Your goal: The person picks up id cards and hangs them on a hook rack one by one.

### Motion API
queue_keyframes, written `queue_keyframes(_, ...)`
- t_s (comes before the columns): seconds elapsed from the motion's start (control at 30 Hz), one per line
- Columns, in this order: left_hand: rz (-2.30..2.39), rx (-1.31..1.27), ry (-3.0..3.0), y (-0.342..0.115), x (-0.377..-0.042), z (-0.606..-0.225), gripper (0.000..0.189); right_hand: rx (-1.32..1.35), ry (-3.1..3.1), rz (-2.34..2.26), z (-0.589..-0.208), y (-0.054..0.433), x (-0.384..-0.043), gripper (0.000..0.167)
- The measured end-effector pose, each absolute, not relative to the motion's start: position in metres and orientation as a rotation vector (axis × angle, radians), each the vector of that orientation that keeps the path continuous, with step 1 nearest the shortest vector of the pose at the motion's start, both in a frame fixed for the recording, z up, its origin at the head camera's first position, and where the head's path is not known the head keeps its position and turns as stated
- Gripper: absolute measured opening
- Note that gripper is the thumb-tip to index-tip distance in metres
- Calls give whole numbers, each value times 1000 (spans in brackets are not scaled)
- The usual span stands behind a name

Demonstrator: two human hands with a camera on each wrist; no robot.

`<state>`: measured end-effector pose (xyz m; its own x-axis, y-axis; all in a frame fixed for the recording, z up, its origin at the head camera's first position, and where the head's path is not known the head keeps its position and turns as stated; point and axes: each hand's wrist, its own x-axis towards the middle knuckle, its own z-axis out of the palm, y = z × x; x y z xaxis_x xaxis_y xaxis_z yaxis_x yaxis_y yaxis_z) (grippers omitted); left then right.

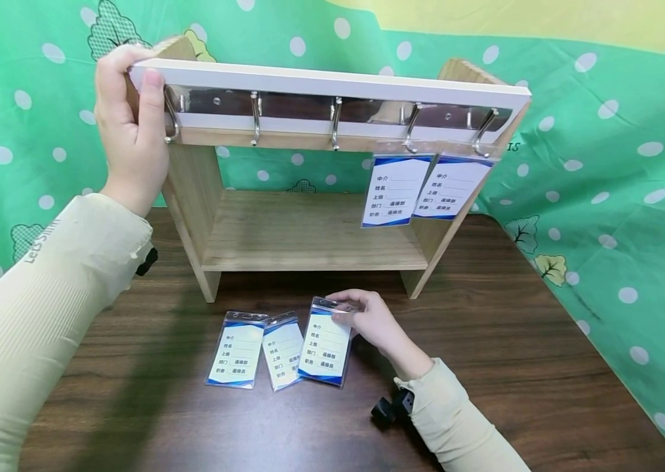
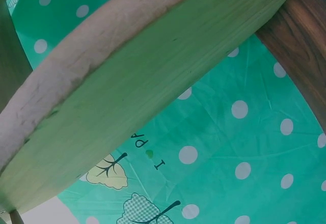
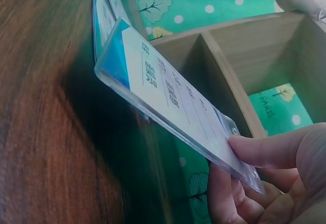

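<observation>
My right hand [image 1: 375, 322] pinches the top right corner of a clear-sleeved badge [image 1: 325, 344], thumb on its printed face. In the right wrist view this badge [image 3: 168, 94] is tilted, its near end between thumb and fingers. Two more badges lie to its left, one [image 1: 237, 351] flat and another [image 1: 283, 352] partly covered by the held one. My left hand [image 1: 134, 124] grips the left end of the white hook rail [image 1: 332, 80] on a wooden shelf. On the rail's two rightmost hooks hang two badges, a left one [image 1: 397, 190] and a right one [image 1: 453, 185].
The wooden shelf [image 1: 315, 229] stands on the dark brown table [image 1: 515, 367], with a green dotted cloth [image 1: 622, 216] behind and to the right. Metal hooks, among them the middle one [image 1: 336, 123], jut from the rail. The left wrist view shows a wooden side panel [image 2: 132, 81].
</observation>
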<state>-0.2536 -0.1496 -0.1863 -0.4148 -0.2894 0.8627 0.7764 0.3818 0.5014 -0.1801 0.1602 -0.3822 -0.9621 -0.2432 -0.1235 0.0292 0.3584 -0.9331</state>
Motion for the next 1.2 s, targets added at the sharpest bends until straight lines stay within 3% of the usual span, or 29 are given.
queue_keyframes(1.2, -1265, -452, -1579, -150, -254, -186, 21, -233, 2382, -1666, -370, 156, -174, 16)
